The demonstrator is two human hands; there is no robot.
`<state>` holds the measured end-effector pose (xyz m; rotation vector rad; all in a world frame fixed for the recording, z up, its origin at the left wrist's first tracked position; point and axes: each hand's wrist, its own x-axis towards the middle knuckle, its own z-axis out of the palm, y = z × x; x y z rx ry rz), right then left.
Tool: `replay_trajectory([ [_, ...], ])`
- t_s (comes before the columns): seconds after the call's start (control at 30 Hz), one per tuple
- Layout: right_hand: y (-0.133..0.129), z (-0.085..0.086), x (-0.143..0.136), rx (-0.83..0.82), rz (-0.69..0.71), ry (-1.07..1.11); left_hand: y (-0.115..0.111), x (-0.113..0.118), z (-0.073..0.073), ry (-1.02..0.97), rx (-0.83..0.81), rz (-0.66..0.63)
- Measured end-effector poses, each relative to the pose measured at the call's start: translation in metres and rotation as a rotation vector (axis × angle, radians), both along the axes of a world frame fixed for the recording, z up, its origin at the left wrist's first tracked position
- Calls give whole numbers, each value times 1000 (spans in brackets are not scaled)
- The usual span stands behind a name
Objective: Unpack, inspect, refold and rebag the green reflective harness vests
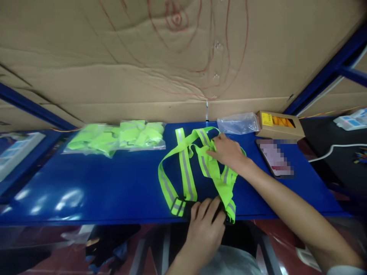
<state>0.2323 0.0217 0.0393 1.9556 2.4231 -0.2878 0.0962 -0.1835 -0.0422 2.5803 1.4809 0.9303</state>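
Observation:
A neon-yellow reflective harness (187, 168) with grey stripes lies loosely spread on the blue table. At the table's front edge, the fingers of my left hand (205, 223) curl over a black section of it; what lies beneath them is hidden. My right hand (228, 151) is closed over bunched straps at the far right of the harness, its thumb pointing left. One strap forms a loop on the left, ending at a black buckle (181, 204) beside my left hand.
Bagged neon-yellow bundles (133, 135) rest at the back left. A clear plastic bag (237, 124) and an open cardboard box (282, 126) with orange contents stand at the back right, a phone (273, 156) in front. The cardboard wall (114, 88) bounds the rear.

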Motion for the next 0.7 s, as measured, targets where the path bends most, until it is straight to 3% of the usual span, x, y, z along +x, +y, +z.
replay_trajectory([
  [0.17, 61, 32, -11, 103, -46, -12, 12, -3, -4, 33, -6, -134],
  [0.3, 81, 61, -11, 312, -56, -10, 14, -3, -7, 39, 33, -150],
  [0.43, 96, 78, -18, 564, 38, -28, 15, -4, -8, 67, 20, -188],
  [0.53, 109, 74, -24, 539, 144, -91, 16, -7, -8, 80, 9, -211],
  [0.7, 117, 40, -35, 298, 354, -145, 15, -8, -2, 118, 22, -245],
])
